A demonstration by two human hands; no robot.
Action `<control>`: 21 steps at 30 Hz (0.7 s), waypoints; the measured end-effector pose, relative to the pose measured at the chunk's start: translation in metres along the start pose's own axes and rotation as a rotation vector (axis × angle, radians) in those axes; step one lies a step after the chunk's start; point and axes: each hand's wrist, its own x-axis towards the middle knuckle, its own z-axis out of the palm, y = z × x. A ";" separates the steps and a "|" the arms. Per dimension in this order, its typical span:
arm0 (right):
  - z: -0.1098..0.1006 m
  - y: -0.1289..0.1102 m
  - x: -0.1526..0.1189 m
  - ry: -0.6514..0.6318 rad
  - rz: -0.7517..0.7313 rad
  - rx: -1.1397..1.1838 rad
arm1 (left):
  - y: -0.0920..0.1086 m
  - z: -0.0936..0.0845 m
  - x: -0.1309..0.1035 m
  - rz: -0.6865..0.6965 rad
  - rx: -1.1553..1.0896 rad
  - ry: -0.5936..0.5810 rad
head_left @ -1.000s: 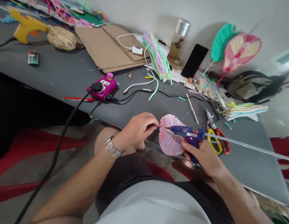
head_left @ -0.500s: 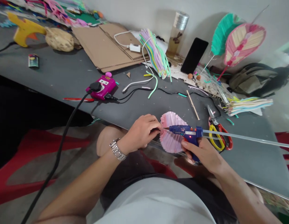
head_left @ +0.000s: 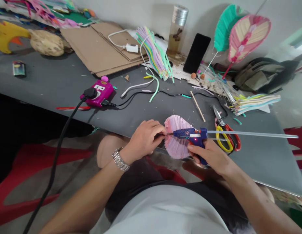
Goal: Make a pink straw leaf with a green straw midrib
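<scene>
As the right hand grips a blue glue gun over the pink fan at the grey table's edge, the left hand pinches near its nozzle, below a pale wall.

silver watch, pale shirt, dark shorts

soft muted light, faint shadows on wall, glare upper right, stretched edges

Upper left, a yellow glue gun points toward a cardboard stack; top centre, a bottle stands beside a phone.
</scene>
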 end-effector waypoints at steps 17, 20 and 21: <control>-0.007 0.003 0.006 -0.080 -0.036 -0.091 | 0.003 -0.002 0.001 0.026 0.033 -0.016; -0.007 -0.002 0.005 -0.089 -0.016 -0.118 | 0.001 -0.001 -0.001 0.045 0.034 -0.008; -0.007 -0.003 0.005 -0.087 -0.011 -0.119 | 0.000 -0.001 -0.002 0.052 0.030 -0.004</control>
